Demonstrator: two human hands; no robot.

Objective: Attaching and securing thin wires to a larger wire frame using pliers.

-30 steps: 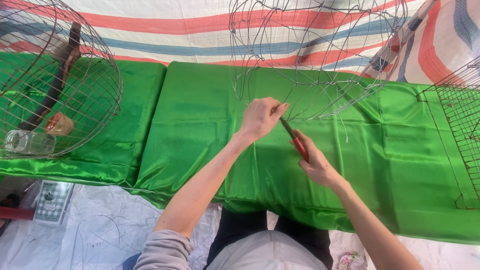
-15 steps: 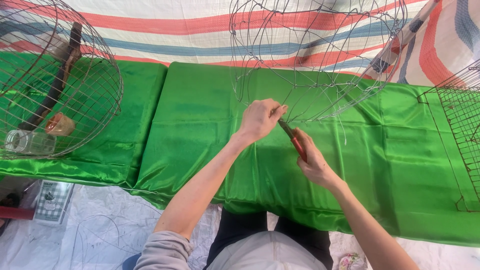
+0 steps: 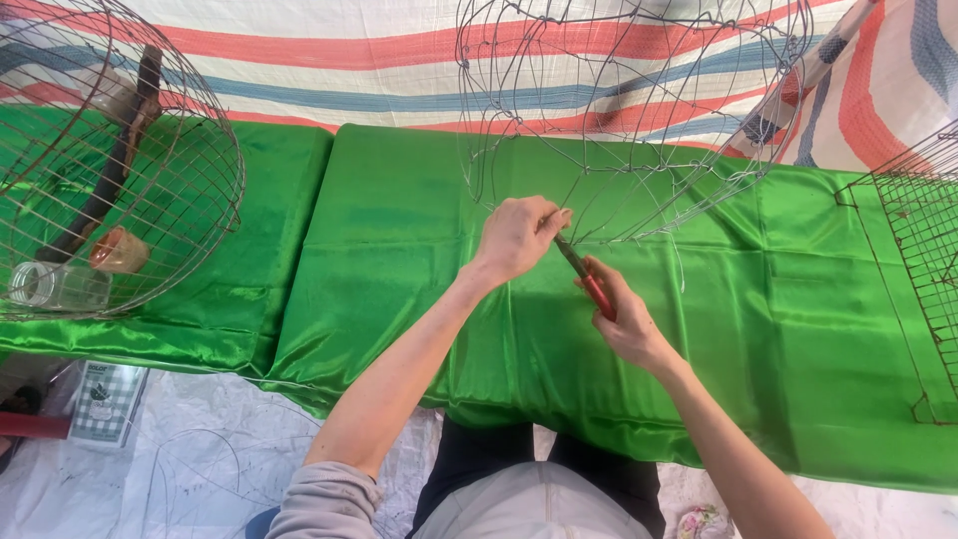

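Observation:
A half-built wire cage frame (image 3: 639, 110) of thin bent wires stands on a green satin cloth (image 3: 399, 240). My left hand (image 3: 517, 238) pinches a wire at the frame's lower front edge. My right hand (image 3: 624, 319) grips red-handled pliers (image 3: 589, 279), and their jaws meet the same wire right beside my left fingers. Both forearms reach out from the bottom of the view.
A finished round wire cage (image 3: 120, 160) lies at the left with a dark perch, a small cup and a clear jar (image 3: 55, 286) by it. A flat wire mesh panel (image 3: 923, 250) lies at the right edge. A striped tarp hangs behind. A printed packet (image 3: 105, 399) lies on the floor.
My hands stay at the same wire; the pliers' jaws have shifted slightly closer to my left fingers. Nothing else has moved.

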